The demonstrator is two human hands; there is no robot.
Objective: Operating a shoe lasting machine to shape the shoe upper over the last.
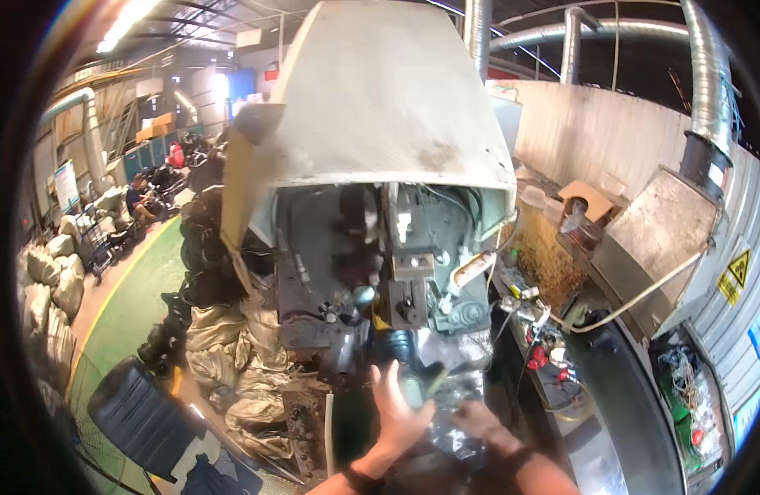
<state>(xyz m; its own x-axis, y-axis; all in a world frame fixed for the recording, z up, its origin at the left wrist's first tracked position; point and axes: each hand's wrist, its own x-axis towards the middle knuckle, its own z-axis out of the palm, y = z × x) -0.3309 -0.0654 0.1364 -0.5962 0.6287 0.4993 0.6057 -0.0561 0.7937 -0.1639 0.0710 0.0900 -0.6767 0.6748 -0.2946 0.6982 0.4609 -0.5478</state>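
Observation:
In front of the machine [409, 305] my left hand [399, 422] reaches up with its fingers stretched and spread. Between its index finger and thumb shows a pale grey rounded piece [412, 391]; whether the hand touches it is unclear. Just beyond the fingertips is a dark ribbed round part [396, 346] below the machine's middle block. My right hand [481, 423] is to the right, blurred, its fingers pointing left. It is over or against a shiny, crinkled clear sheet or bag [462, 445]. Whatever its fingers hold, if anything, cannot be made out.
A large pale hood [396, 99] overhangs the machine. Stuffed sacks [231, 355] and a black chair [141, 412] are at left. To the right, a bench [594, 445] carries small red parts [541, 356], beside a metal duct box [656, 223]. Another person [139, 198] sits far left.

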